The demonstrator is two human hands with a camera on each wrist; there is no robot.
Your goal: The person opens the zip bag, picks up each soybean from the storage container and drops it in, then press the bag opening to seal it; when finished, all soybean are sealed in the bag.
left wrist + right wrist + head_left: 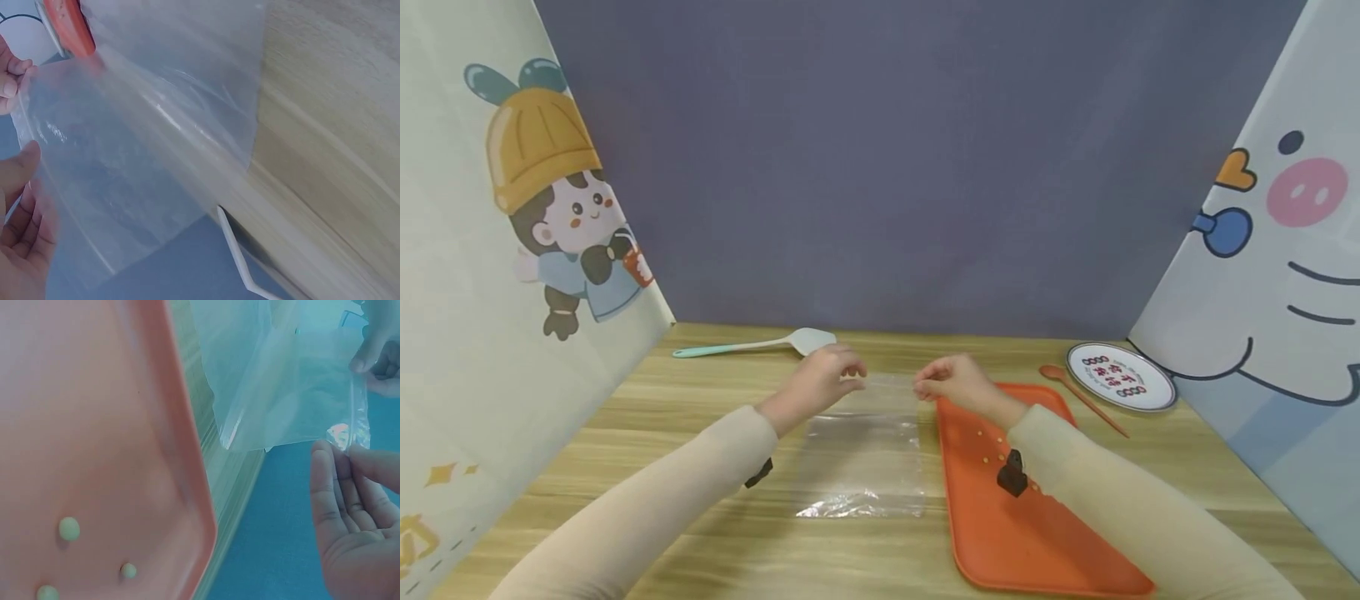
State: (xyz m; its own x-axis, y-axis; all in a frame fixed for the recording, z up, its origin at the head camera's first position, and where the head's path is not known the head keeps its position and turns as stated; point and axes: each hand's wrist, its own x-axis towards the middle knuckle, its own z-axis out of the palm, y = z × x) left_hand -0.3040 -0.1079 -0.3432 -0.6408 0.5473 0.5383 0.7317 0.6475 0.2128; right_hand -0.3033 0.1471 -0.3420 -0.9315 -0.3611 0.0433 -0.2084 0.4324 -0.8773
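A clear zip-seal plastic bag (863,467) lies toward the front of the table, its far edge raised between the two hands. My left hand (820,379) pinches that upper edge on its left part, thumb and fingers on the plastic in the left wrist view. At the right corner, my right hand (961,385) pinches the edge between thumb and fingertips, beside the seal strip (353,406). The bag looks flat, with nothing inside. Right of it, an orange tray (992,533) sits under my right forearm, with several small round pale beans (69,529) on it.
Behind my left hand lies a spatula (811,340) with a white head and mint handle. A reddish-brown spoon (1086,404) rests right of the tray, next to a white plate (1078,357) with red lettering. A dark back panel (887,167) and printed side panels enclose the table.
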